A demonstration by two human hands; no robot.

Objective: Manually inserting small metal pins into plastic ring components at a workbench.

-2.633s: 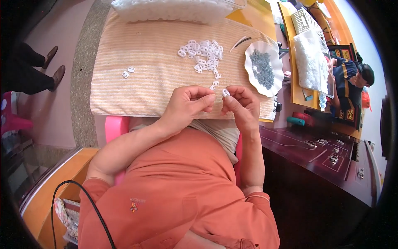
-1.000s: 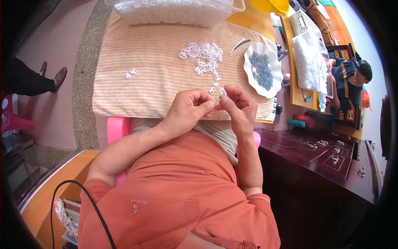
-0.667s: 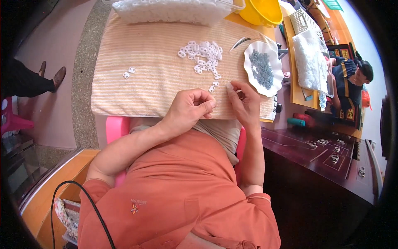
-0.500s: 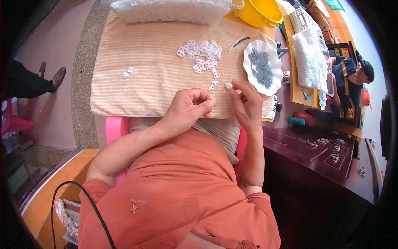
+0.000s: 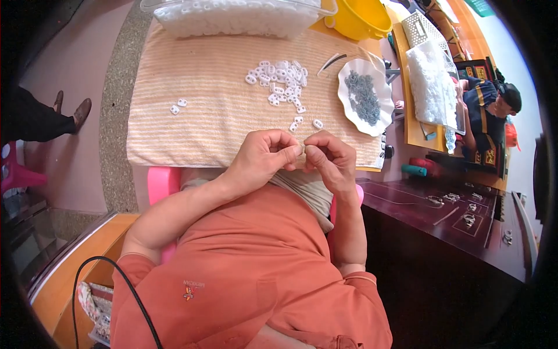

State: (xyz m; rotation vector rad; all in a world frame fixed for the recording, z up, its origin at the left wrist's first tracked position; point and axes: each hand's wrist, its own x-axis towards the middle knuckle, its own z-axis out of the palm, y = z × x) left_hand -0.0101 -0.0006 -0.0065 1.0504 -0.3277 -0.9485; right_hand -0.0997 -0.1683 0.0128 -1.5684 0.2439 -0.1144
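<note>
Two hands (image 5: 265, 156) at striped cloth (image 5: 212, 87), pinkish floor (image 5: 72, 168) alongside

Evenly bright across the striped towel (image 5: 192, 132), fairly sharp over loose white pieces (image 5: 282, 73), nearly washed out at the clear tub (image 5: 232, 29), sunk into deep shadow at lower right, bent and blackened toward the rim

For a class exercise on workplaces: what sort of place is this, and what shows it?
Probably a small, informal handwork room: white two-holed pieces lie on a striped cloth and in a clear tub, and a scalloped dish holds small grey parts.
</note>
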